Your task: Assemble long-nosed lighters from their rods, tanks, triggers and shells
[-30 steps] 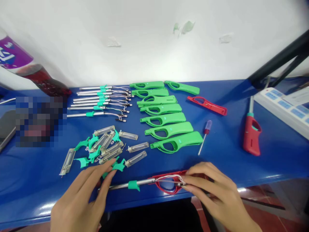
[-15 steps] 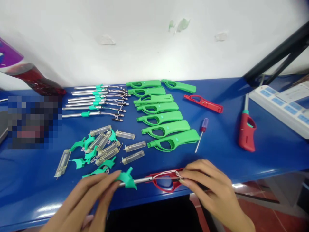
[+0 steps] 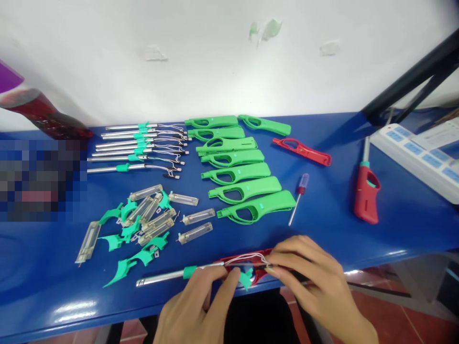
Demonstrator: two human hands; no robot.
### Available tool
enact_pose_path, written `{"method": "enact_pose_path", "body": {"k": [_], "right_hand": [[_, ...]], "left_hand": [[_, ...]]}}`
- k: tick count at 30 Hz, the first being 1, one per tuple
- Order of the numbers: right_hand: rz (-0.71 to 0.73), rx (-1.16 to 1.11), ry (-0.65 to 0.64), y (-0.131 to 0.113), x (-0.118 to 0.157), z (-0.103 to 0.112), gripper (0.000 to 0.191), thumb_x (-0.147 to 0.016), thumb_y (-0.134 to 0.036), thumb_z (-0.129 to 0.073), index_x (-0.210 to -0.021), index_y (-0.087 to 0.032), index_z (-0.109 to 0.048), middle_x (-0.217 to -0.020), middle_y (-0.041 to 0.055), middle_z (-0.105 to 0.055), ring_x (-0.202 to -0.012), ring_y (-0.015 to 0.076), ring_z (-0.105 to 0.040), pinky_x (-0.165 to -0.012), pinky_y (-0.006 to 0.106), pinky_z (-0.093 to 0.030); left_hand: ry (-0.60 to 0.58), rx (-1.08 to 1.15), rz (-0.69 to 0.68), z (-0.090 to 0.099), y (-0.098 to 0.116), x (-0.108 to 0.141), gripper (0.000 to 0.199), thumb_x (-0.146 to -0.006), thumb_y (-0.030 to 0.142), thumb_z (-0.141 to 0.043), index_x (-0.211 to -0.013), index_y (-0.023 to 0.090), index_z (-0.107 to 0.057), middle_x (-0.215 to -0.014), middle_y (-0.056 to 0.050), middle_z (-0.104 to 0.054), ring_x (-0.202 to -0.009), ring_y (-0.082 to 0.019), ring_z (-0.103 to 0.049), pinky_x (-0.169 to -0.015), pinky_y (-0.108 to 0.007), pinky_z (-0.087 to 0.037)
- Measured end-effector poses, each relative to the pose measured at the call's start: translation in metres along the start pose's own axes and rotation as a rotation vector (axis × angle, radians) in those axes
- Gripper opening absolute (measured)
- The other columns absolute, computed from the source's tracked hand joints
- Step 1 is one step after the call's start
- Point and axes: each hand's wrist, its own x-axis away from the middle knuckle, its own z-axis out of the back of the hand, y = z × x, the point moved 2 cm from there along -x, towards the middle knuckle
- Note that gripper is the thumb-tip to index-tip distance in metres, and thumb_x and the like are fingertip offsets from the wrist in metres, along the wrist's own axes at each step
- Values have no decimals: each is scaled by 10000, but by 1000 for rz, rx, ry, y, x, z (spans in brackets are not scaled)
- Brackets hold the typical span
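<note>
A red lighter half-shell (image 3: 263,252) lies near the table's front edge, partly covered by both hands. Across it runs a metal lighter tube (image 3: 161,277) with a teal collar and thin white wires. My left hand (image 3: 197,306) is closed, its thumb and finger at the shell's trigger opening. At those fingertips is a teal trigger (image 3: 245,279), gripped by its left side. My right hand (image 3: 315,282) pinches the black igniter at the end of the wires, over the shell's right part. The rest of the igniter is hidden under its fingers.
Behind lie green lighter shells (image 3: 247,188), wired metal tubes (image 3: 122,148), clear fuel tanks (image 3: 195,232) and loose teal triggers (image 3: 124,270). To the right are a screwdriver (image 3: 303,184), another red half-shell (image 3: 304,152), an assembled red lighter (image 3: 366,196) and a power strip (image 3: 419,155).
My left hand has moved right along the tube, carrying the teal trigger from near the tube's middle to the shell's opening. My right hand has stayed at the igniter.
</note>
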Motion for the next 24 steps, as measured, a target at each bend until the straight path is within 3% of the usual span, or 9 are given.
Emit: {"method": "enact_pose_path", "body": {"k": [7, 13, 17, 24], "right_hand": [[8, -12, -33, 2, -1, -1, 65, -1016, -220, -703, -1069, -241, -735, -952, 4, -746, -831, 145, -666, -761, 304, -511], [12, -16, -45, 3, -1, -1, 69, -1032, -256, -679, -1055, -243, -743, -940, 2, -747, -816, 142, -660, -747, 301, -499], [9, -33, -53, 3, -2, 0, 74, -1025, -275, -690, -1061, -253, -751, -940, -5, -748, -826, 139, -662, -755, 295, -506], [-10, -81, -21, 5, 0, 0, 84, -979, -271, -749, -1061, -254, -762, -930, -3, -745, -844, 147, -672, -771, 296, -539]], "left_hand": [[74, 19, 29, -11, 0, -1, 504, -956, -21, -450, -1357, 202, -659, -1113, -62, -747, -787, -118, -743, -606, -194, -560], [122, 72, 12, -17, 8, -7, 465, -951, -49, -481, -1308, 170, -683, -1074, -61, -734, -737, -112, -706, -603, -217, -538], [161, 112, 21, -19, 8, -11, 364, -1000, -10, -522, -1283, 155, -682, -965, -40, -716, -652, -98, -645, -580, -214, -528], [153, 117, 42, -21, 6, -13, 298, -1078, 92, -493, -1262, 210, -695, -974, -23, -730, -680, -98, -677, -570, -203, -534]]}}
